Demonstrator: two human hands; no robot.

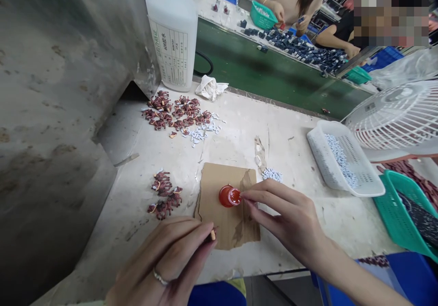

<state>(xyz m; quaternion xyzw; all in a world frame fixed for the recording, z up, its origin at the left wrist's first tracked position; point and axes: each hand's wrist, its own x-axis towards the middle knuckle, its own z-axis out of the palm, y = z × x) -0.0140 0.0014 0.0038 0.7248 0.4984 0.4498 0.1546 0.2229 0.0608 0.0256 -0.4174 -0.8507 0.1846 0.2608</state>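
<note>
The left hand (167, 260) pinches one small piece (212, 235). The right hand (290, 219) has its fingertips closed at the red cap (230, 196) on the cardboard (226, 205). Two piles (166, 201) at 10 and 11 o'clock look finished; white parts (338, 158) wait in the tray (342, 178) at 2.

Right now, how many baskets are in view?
4: a white basket by the fan, a green one at right, two green ones across the belt. Others may be hidden.

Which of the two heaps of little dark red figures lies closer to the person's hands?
The smaller heap of dark red figures, just left of the brown cardboard sheet near the left hand. The larger heap lies farther back, beside the white plastic bottle.
</note>
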